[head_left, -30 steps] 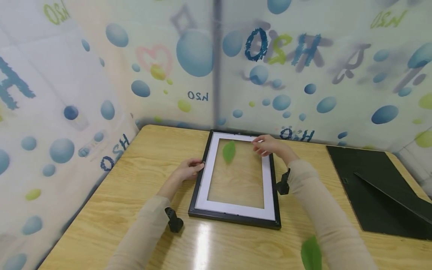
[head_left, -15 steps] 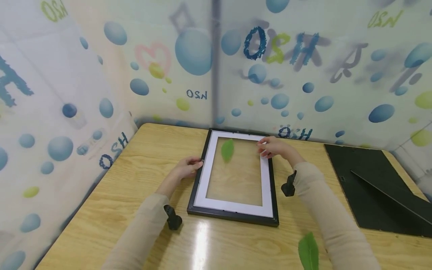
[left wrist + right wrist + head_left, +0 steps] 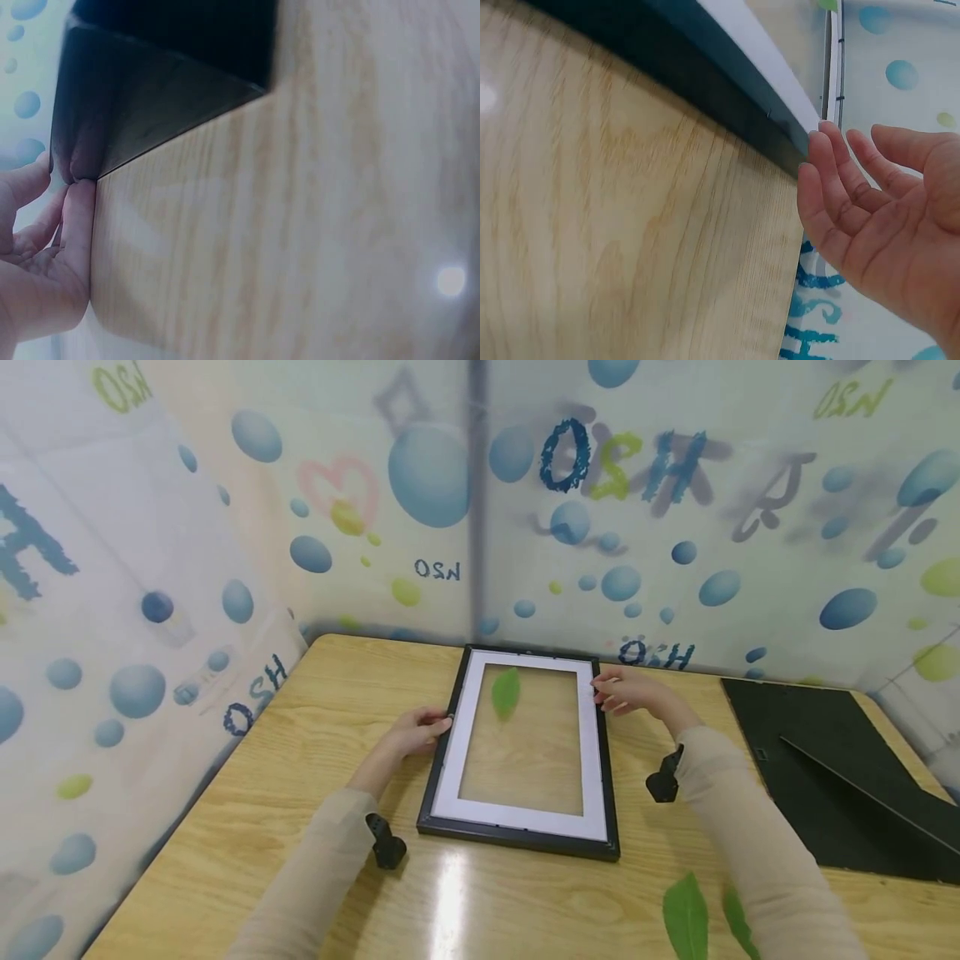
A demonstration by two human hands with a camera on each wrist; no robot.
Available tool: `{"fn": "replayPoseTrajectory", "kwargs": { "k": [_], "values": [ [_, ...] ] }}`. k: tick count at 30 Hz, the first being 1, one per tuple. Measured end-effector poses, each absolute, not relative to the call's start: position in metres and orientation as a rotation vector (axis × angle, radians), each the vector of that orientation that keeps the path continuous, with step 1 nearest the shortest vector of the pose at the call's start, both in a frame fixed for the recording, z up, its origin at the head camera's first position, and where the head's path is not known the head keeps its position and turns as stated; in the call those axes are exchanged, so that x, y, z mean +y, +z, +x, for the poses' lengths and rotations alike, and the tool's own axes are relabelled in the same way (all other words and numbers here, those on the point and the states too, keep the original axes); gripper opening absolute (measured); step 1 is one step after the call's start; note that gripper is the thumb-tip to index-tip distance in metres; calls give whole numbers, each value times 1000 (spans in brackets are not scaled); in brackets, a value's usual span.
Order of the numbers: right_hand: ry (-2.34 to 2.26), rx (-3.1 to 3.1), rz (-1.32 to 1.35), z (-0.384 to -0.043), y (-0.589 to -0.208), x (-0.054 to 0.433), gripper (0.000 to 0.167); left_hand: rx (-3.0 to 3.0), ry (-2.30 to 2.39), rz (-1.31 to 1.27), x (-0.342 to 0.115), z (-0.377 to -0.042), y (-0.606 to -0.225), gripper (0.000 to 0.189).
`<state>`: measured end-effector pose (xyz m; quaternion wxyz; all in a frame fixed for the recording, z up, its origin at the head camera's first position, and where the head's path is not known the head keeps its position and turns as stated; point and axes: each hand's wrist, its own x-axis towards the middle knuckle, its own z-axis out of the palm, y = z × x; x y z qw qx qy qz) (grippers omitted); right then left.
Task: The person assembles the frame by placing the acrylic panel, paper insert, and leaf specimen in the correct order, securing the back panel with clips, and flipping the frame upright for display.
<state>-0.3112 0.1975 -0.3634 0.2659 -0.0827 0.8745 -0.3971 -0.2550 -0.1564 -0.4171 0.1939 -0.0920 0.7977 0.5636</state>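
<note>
A black picture frame (image 3: 517,839) with a white mat (image 3: 480,811) lies in the middle of the wooden table. One green leaf (image 3: 506,693) rests inside the mat's window, toward the upper left. My left hand (image 3: 415,734) holds the frame's left side; in the left wrist view the thumb is at its upper edge and the fingers (image 3: 79,202) meet its outer wall near the table. At the upper right side, my right hand (image 3: 633,691) has loosely bent fingers and holds nothing. Its fingertips (image 3: 815,142) are close to the rim; whether they touch it I cannot tell.
A black backing board (image 3: 817,777) with its stand leg (image 3: 862,789) raised lies on the right. A leaf (image 3: 686,916) and another leaf (image 3: 738,918) partly behind the right sleeve lie at the front. A patterned curtain (image 3: 360,527) borders the table (image 3: 247,827).
My right hand has moved right, from over the mat's upper right part to the frame's outer edge. The left hand has stayed on the frame, and a second front leaf has come into view.
</note>
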Motion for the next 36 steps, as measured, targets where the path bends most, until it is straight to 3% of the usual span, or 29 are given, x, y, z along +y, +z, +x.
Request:
{"fn": "replayPoseTrajectory", "kwargs": {
  "k": [8,36],
  "values": [
    [-1125,2340,-219,-304,-365,211,47,2224,1592,-275,-156,-255,-417,47],
    [-940,2077,-298,-260,-360,232,41,2224,1585,-263,-155,-257,-416,47]
  ]
}}
